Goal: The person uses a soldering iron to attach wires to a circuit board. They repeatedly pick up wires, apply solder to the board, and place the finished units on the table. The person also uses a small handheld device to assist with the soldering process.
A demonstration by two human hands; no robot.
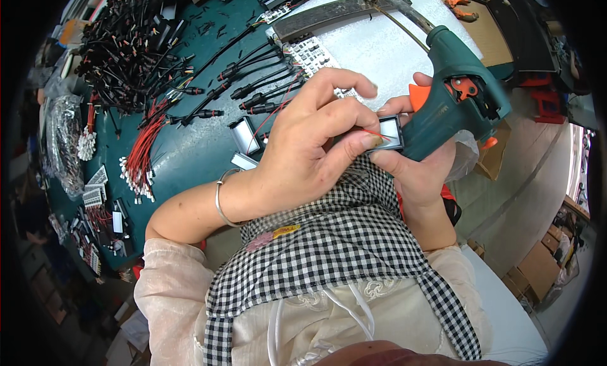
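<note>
The glue gun is right of the held case, the cables left.

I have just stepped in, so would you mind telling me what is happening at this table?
A person in a checked apron is handling a small dark-edged case. The right hand holds the case and also a green glue gun. The left hand pinches a thin red wire at the case. On the green table lie black cables, more small cases and white circuit boards.
</note>
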